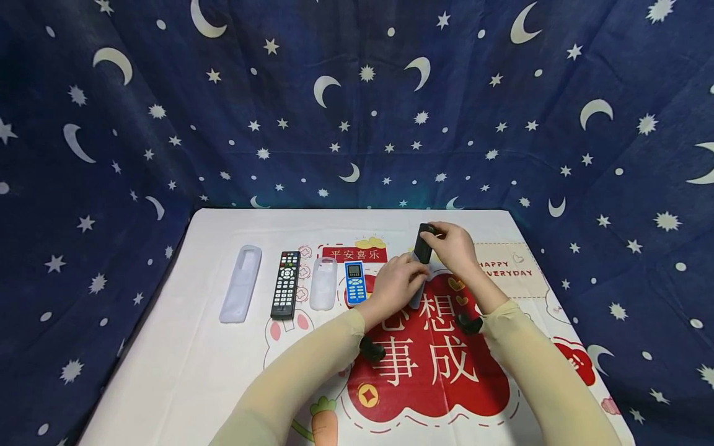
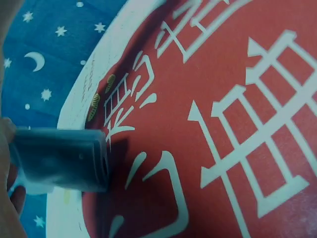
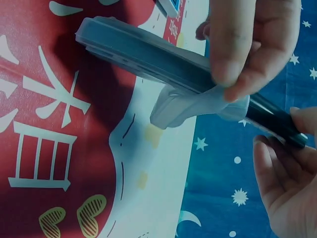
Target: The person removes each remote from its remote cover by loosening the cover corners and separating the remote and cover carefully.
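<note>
Black remote [image 1: 423, 249], partly in a clear sleeve [image 3: 185, 106], is held right of the blue remote [image 1: 355, 283]. Right hand [image 1: 453, 248] pinches its bare end; left hand [image 1: 396, 282] pinches the sleeve, fingers closed on it. Left of the blue remote: small sleeve [image 1: 323, 285], white-buttoned remote [image 1: 287, 285], long sleeve [image 1: 241, 285].

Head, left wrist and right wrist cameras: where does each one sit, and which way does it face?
Head: worn on the head, looking forward and down at the table and dark device; both forearms, left fingers and right fingers show.
Left wrist: on that wrist, looking at the device's covered end; left fingers partly show at the left edge.
Right wrist: on that wrist, looking along the device and its translucent cover; fingers of both hands show.
Shared: head and right wrist both show device, cover and both sets of fingers.
</note>
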{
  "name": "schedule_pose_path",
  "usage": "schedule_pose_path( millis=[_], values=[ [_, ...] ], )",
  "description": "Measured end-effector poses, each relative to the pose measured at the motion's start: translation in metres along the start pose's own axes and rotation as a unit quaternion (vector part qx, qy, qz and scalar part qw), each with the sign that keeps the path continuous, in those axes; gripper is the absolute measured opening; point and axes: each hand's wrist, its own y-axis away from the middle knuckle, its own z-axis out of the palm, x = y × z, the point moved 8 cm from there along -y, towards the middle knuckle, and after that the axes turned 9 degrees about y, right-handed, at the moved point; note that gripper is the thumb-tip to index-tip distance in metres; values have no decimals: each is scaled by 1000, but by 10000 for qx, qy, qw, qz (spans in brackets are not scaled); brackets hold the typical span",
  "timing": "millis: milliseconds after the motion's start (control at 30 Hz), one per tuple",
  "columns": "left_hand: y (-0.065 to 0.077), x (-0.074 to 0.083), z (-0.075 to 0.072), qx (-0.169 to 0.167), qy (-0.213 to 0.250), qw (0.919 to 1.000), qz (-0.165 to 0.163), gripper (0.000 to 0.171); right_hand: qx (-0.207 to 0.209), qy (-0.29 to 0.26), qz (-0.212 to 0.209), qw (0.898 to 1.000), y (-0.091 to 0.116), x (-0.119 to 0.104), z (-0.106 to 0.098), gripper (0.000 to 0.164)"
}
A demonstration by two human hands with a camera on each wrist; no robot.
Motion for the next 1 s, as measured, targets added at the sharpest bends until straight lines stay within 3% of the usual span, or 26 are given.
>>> schedule_pose_path(
  millis=[167, 267, 367, 600, 767, 900, 1000],
  values=[
    [3, -20, -9, 230, 807, 9932, -811, 16, -301, -430, 20, 9986, 3, 3, 1, 44],
    [4, -33, -17, 472, 869, 9877, -1212, 21, -439, -649, -2, 9969, 4, 5, 2, 44],
    [2, -40, -21, 545, 708, 9864, -1377, 27, -532, -830, -17, 9951, 4, 6, 3, 43],
    [-2, -43, -22, 518, 568, 9870, -1412, 27, -719, -1007, -28, 9923, 5, 4, 5, 42],
    [-5, -39, -19, 479, 339, 9906, -1232, 19, -768, -1048, -130, 9914, 7, 3, 5, 42],
    [-6, -36, -15, 295, 16, 9939, -1062, 16, -823, -1089, -214, 9904, 7, 4, 4, 42],
    [-4, -37, -9, -49, -353, 9941, -1029, 16, -842, -1039, -212, 9908, 7, 6, 3, 44]
  ],
)
